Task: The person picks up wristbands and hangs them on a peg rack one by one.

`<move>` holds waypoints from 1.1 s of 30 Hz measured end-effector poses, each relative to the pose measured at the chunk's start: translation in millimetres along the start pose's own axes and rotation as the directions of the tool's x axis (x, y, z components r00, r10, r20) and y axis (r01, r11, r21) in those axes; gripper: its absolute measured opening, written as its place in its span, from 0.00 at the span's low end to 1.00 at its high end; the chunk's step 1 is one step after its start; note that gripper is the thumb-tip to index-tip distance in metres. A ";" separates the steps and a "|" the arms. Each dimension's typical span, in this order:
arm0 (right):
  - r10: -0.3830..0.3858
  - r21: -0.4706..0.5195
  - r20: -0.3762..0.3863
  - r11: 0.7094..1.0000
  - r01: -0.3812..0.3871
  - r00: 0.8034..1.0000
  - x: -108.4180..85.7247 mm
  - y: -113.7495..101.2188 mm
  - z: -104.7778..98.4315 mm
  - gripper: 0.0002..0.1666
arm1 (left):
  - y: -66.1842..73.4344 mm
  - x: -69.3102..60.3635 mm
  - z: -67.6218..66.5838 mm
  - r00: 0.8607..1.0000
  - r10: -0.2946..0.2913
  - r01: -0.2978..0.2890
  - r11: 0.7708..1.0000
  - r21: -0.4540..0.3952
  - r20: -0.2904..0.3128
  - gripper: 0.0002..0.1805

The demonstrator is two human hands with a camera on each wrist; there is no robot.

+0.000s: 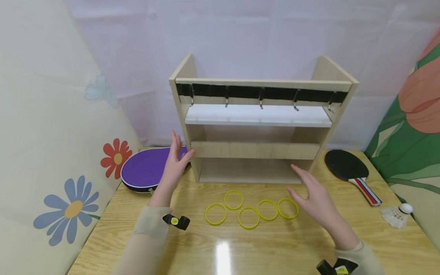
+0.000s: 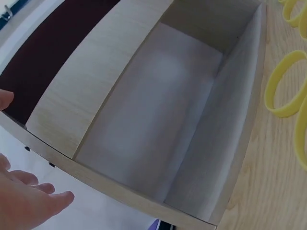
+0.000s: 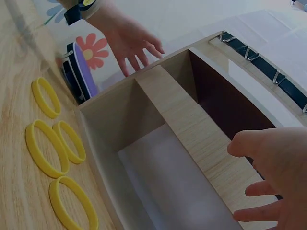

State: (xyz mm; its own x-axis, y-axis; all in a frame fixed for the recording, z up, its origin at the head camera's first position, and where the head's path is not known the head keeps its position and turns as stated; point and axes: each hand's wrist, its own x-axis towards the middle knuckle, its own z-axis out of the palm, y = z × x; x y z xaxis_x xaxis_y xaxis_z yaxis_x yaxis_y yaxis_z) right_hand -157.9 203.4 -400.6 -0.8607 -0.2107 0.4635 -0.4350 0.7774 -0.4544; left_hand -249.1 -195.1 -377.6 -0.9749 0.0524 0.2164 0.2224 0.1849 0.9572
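A wooden shelf rack stands upright at the back of the table, with several metal hooks on a black strip along its top. My left hand is at the rack's left side panel, fingers extended and holding nothing; whether the thumb touches the panel I cannot tell. In front of the rack's lower right corner hovers my right hand, its fingers spread and grasping nothing. Several yellow rings lie flat on the table between the hands, the rightmost ring being closest to my right hand.
A purple paddle case lies left of the rack, partly behind my left hand. At right are a black table tennis paddle and a white shuttlecock near the wooden table's right edge. Patterned cloth hangs around the table.
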 end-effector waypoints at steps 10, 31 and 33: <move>0.043 0.193 -0.025 0.981 -0.037 0.999 -2.3 20.2 4.3 0.36 | -1.8 15.7 -2.5 0.996 -0.087 0.082 0.986 -0.143 -0.027 0.40; 0.183 0.262 0.103 0.943 -0.204 0.978 -10.9 56.4 17.4 0.30 | -10.1 37.7 9.4 0.999 -0.023 0.011 0.976 -0.219 -0.049 0.33; 0.184 0.258 0.111 0.944 -0.207 0.977 -12.3 59.2 18.8 0.29 | -10.7 38.3 9.4 0.998 -0.032 0.021 0.975 -0.219 -0.049 0.33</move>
State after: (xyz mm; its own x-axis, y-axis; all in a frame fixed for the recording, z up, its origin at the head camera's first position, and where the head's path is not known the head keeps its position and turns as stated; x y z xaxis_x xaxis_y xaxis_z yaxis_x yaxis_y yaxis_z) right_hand -178.0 240.8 -447.5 -0.9500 -0.1281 0.2848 -0.3004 0.6244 -0.7210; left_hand -288.7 -185.8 -381.4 -0.9808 -0.0012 0.1948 0.1947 -0.0337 0.9803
